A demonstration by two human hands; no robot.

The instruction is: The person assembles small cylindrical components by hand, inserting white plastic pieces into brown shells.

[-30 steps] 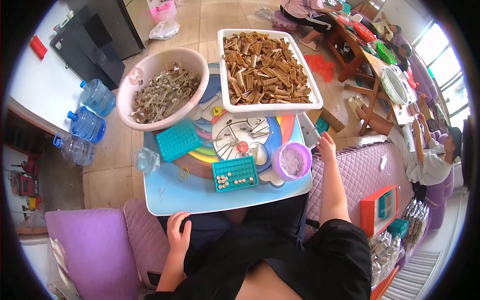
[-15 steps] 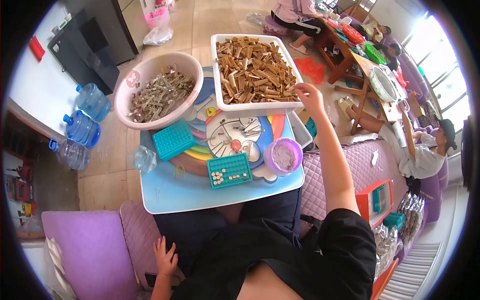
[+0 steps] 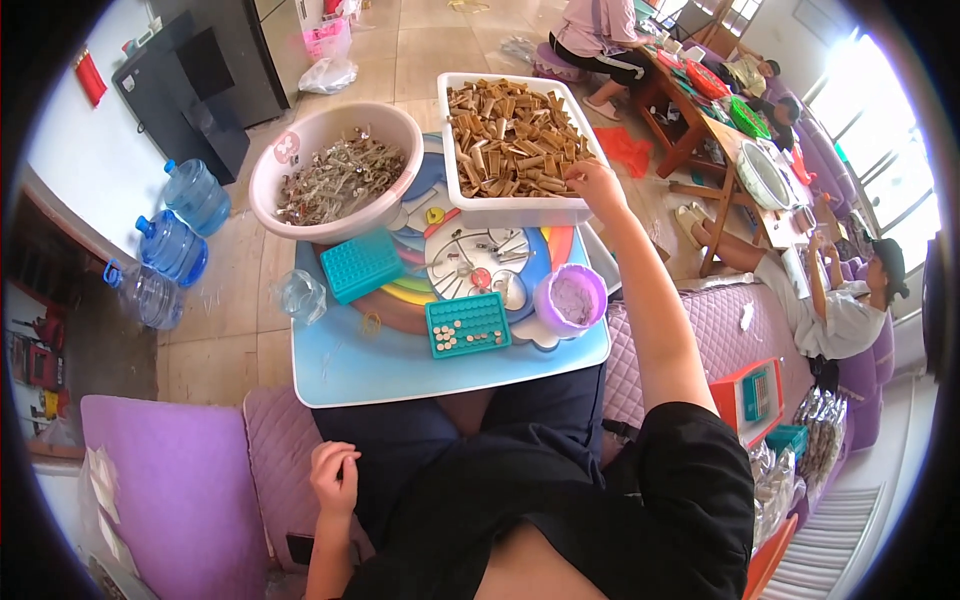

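Note:
My right hand (image 3: pixel 598 188) reaches to the near right corner of a white plastic bin (image 3: pixel 520 212) heaped with brown, curved strip-like pieces (image 3: pixel 515 140). Its fingers are pinched together over the pieces at the rim; what they hold, if anything, is too small to tell. My left hand (image 3: pixel 335 478) is raised beside my left thigh, its fingers curled in and nothing visible in them. On the low table before me lie a teal tray (image 3: pixel 468 345) with several small pale round pieces, a second teal tray (image 3: pixel 362 262) and a purple-rimmed tub (image 3: pixel 570 302).
A pink basin (image 3: pixel 262 200) of tangled clear and metallic parts stands on the blue table (image 3: pixel 400 388). Small metal parts (image 3: pixel 482 262) lie mid-table. A clear plastic container (image 3: pixel 302 298) is at the left edge. Water jugs (image 3: pixel 172 248) stand leftward; other people sit at a bench to the right.
My right hand has moved slightly left and lower, onto the bin's corner. My left hand has risen and its spread fingers have curled. The whole view has shifted a little.

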